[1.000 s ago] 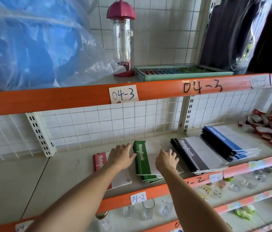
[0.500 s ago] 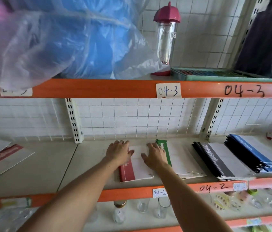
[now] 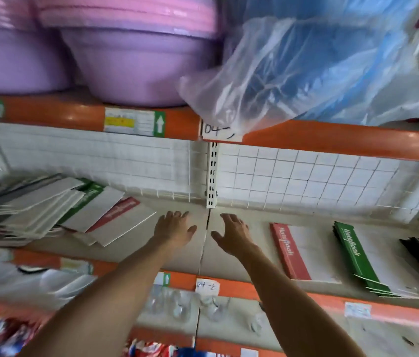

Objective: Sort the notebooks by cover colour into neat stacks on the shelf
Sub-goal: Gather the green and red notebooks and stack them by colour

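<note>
Both hands over bare shelf (image 3: pixel 185 256), left hand (image 3: pixel 175 228) and right hand (image 3: pixel 231 234) fingers spread, holding nothing

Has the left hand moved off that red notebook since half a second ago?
Yes. The left hand has gone leftward off the red notebook, now over bare shelf beside the unsorted pile.
</note>
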Demonstrator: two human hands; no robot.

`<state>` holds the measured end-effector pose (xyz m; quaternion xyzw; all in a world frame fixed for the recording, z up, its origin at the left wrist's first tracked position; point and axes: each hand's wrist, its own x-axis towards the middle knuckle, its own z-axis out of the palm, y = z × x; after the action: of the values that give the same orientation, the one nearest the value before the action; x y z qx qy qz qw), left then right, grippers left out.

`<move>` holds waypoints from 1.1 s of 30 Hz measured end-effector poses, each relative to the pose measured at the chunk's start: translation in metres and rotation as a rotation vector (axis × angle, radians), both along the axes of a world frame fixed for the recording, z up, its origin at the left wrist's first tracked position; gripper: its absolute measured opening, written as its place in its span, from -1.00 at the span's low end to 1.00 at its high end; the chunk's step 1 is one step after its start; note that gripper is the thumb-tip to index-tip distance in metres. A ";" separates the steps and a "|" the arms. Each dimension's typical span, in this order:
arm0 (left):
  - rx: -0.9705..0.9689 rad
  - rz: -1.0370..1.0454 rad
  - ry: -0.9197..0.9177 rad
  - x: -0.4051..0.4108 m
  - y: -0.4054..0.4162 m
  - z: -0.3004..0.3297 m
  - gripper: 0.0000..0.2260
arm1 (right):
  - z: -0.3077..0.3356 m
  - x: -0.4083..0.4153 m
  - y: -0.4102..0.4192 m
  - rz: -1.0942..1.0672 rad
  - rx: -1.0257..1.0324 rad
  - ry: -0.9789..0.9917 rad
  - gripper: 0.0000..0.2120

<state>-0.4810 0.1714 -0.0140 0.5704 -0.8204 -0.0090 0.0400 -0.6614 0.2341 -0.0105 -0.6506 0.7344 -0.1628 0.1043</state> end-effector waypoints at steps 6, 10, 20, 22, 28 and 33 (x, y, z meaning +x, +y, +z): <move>0.001 0.035 -0.036 0.122 -0.025 -0.010 -0.52 | -0.012 0.122 -0.026 0.039 0.031 -0.036 -0.36; -0.035 0.050 0.000 0.195 -0.036 -0.022 -0.51 | -0.023 0.199 -0.040 0.083 0.036 -0.041 -0.36; 0.007 0.122 0.096 0.296 -0.062 -0.048 -0.46 | -0.051 0.322 -0.072 0.234 0.044 -0.009 -0.39; 0.046 0.168 0.127 0.298 -0.063 -0.055 -0.42 | -0.061 0.322 -0.073 0.211 0.055 0.051 -0.46; -0.137 0.109 0.189 0.287 -0.056 -0.063 -0.60 | -0.064 0.281 -0.071 -0.056 -0.056 0.078 -0.68; -0.250 -0.056 0.267 0.252 -0.048 -0.069 -0.81 | -0.075 0.256 -0.060 -0.245 -0.086 0.059 -0.60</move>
<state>-0.2287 0.1231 -0.0828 0.5315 -0.8182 0.0162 0.2186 -0.4055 0.1740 -0.0858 -0.5644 0.8035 -0.1865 0.0337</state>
